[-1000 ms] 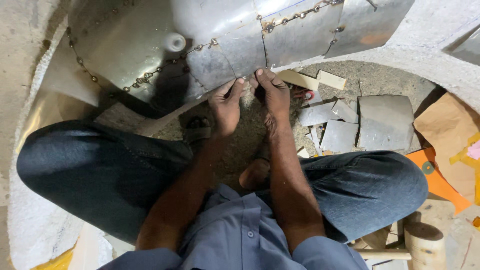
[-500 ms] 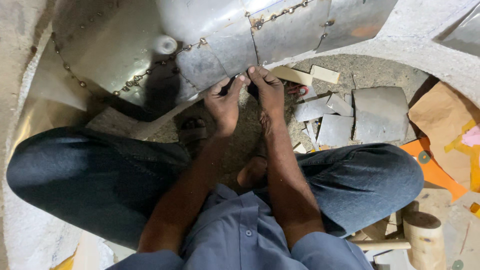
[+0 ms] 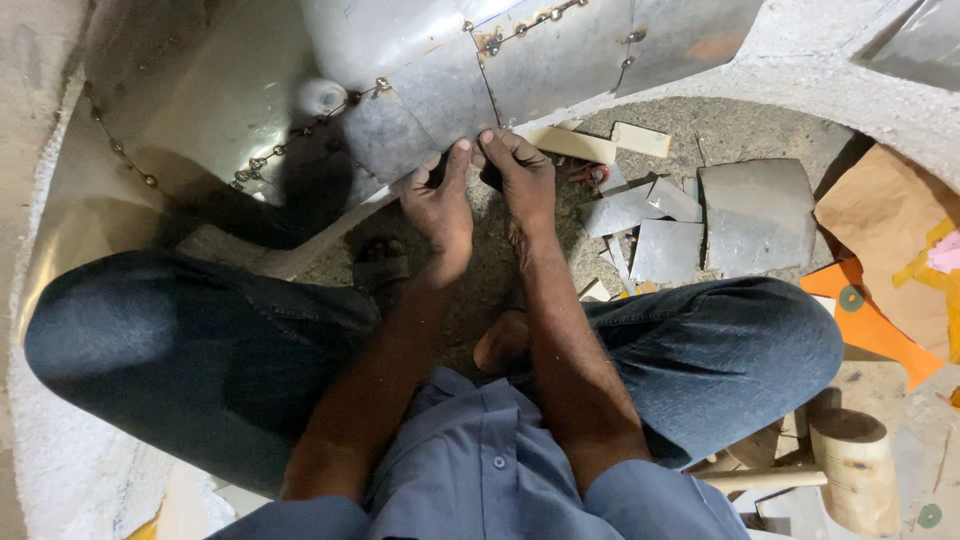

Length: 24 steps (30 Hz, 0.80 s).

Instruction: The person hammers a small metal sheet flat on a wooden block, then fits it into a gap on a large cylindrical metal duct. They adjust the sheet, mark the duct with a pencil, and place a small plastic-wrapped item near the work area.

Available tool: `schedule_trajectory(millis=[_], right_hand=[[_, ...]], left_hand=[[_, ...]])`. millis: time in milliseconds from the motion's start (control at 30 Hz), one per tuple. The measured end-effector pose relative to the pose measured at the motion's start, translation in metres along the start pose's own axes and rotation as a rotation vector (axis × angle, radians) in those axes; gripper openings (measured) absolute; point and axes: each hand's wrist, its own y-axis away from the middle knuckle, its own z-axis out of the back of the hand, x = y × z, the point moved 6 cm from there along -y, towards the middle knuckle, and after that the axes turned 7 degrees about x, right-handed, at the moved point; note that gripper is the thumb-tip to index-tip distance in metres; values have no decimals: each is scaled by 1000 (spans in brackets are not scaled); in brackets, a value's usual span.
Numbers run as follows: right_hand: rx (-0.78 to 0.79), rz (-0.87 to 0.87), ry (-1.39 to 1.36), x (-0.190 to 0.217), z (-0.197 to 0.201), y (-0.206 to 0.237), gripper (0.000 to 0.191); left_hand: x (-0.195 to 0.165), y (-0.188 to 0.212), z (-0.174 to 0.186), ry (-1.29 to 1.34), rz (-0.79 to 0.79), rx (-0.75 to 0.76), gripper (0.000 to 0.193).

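The sheet's [image 3: 430, 110] lower edge is pinched by the left hand [image 3: 440, 205] and right hand [image 3: 520, 180], side by side. Bare floor [image 3: 480, 280] lies below; offcuts [image 3: 700, 215] crowd the right. The grip is unchanged from before.

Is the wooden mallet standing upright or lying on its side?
Lying on its side. The wooden mallet rests on the floor at lower right, its handle running flat to the left.
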Motion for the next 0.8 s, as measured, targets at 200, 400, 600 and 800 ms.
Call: schedule_trajectory(millis=[200,400,600,800], right_hand=[[-61,-62,-32,2,13,5,22],[-124,69,-289,48,33,36,20],[-114,346,-194,156,72,121,10],[-380,804,205,233,171,243,9]], left_hand=[[6,-2,6,-96,-31,-53,21],[16,-2,5,37,57,-48,25],[12,-1,6,-50,43,-52,25],[14,1,12,-174,65,-39,25]])
